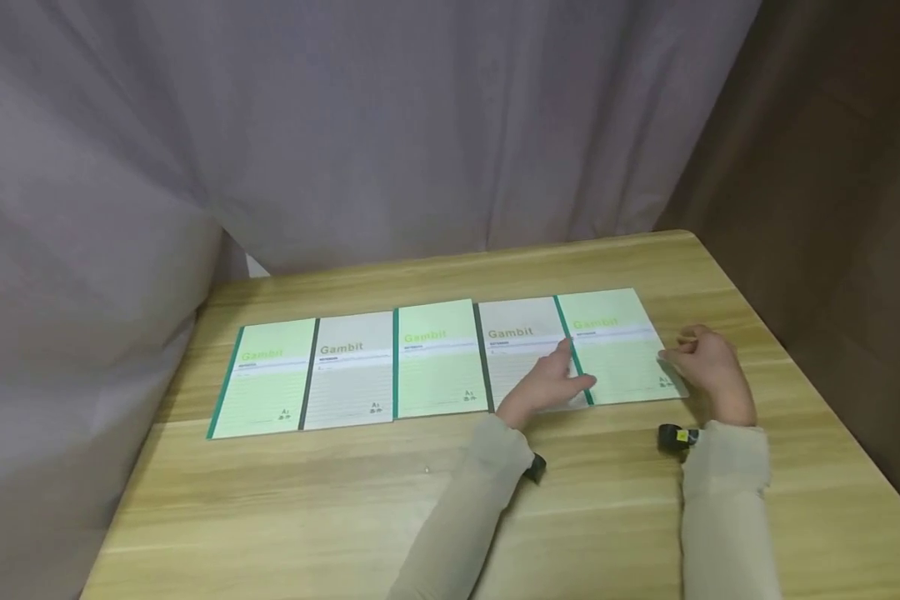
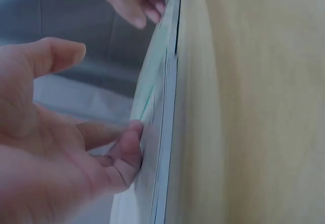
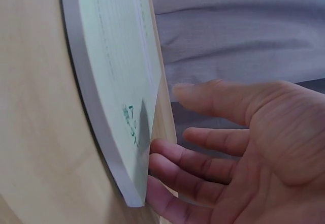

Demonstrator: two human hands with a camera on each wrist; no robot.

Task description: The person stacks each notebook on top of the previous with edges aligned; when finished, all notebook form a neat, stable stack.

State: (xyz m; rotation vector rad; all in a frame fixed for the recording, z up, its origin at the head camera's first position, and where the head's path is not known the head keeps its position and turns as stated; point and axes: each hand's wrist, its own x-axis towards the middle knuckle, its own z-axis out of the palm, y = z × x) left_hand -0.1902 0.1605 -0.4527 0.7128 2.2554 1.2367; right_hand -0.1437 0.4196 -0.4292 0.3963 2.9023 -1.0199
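Note:
Several notebooks marked "Gambit" lie flat in a side-by-side row, pale green covers alternating with grey. My left hand point(image 1: 546, 383) rests over the grey notebook point(image 1: 521, 321) second from the right, its fingers reaching the green spine beside it. In the left wrist view, the fingertips point(image 2: 133, 142) of this hand touch a cover. At the rightmost green notebook point(image 1: 607, 325), my right hand point(image 1: 708, 362) is by the outer edge. The right wrist view has its loosely bent fingers point(image 3: 193, 170) against or very close to that edge, with the thumb raised and nothing gripped.
Left of the hands lie another green notebook point(image 1: 438, 367), a grey notebook point(image 1: 352, 375) and the leftmost green notebook point(image 1: 266, 383). The wooden table point(image 1: 307, 517) extends toward me. A grey curtain point(image 1: 420, 125) hangs behind it, and a brown surface point(image 1: 832, 208) stands to the right.

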